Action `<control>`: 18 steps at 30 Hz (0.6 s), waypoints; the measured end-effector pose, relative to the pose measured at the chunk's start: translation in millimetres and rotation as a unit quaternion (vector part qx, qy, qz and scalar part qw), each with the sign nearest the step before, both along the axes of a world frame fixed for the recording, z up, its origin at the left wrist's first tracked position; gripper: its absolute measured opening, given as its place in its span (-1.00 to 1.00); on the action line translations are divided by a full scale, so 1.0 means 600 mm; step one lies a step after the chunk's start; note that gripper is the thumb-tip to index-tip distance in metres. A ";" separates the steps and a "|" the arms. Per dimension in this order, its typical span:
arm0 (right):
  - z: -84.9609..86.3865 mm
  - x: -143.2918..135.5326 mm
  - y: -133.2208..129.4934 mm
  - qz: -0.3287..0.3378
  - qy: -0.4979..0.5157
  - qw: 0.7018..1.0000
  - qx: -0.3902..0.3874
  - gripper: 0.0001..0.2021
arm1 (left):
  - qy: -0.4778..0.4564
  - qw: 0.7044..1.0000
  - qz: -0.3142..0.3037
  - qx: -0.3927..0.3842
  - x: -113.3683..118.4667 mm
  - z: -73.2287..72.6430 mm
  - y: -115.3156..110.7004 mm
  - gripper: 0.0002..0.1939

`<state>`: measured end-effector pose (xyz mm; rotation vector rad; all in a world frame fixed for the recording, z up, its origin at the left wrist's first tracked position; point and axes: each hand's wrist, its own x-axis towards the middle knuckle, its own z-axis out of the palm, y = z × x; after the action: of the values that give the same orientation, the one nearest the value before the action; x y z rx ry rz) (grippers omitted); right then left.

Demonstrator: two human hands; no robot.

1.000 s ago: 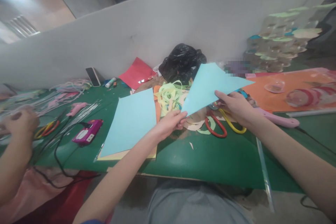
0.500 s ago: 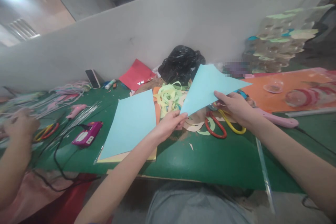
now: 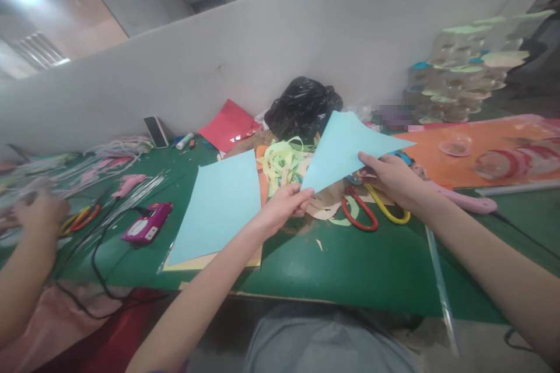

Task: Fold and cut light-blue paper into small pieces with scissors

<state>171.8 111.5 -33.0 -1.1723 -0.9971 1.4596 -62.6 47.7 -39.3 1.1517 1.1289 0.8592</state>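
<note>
A piece of light blue paper point(image 3: 345, 148) is held up above the table between my two hands. My left hand point(image 3: 286, 205) pinches its lower left corner. The thumb of my right hand point(image 3: 387, 175) presses on its lower edge, the other fingers being partly behind it. Below my right hand are scissors point(image 3: 359, 215) with one red and one yellow handle; the paper and hand hide their blades. To the left of my left hand lies a larger light blue sheet point(image 3: 219, 207) over yellowish and orange sheets.
Curled paper scraps point(image 3: 282, 163) and a black plastic bag point(image 3: 304, 108) sit behind my hands. On the left, another person's hand point(image 3: 41, 207) is near scissors and a purple box point(image 3: 147, 224). A pink glue gun point(image 3: 464, 201) lies right, before orange sheets point(image 3: 424, 157).
The held paper has tilted slightly, its right tip shifting a little left and down. My hands keep their grip. The other person's hand has moved slightly right.
</note>
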 end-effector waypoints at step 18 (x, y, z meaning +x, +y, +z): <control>-0.004 0.006 0.003 0.008 -0.015 1.000 -0.011 -0.66 | 0.025 1.000 0.010 0.014 -0.001 -0.006 0.002 -0.59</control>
<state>175.3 113.2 -35.5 -1.2087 -1.0159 1.4724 -63.3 48.6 -42.8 1.1922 1.1751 0.8669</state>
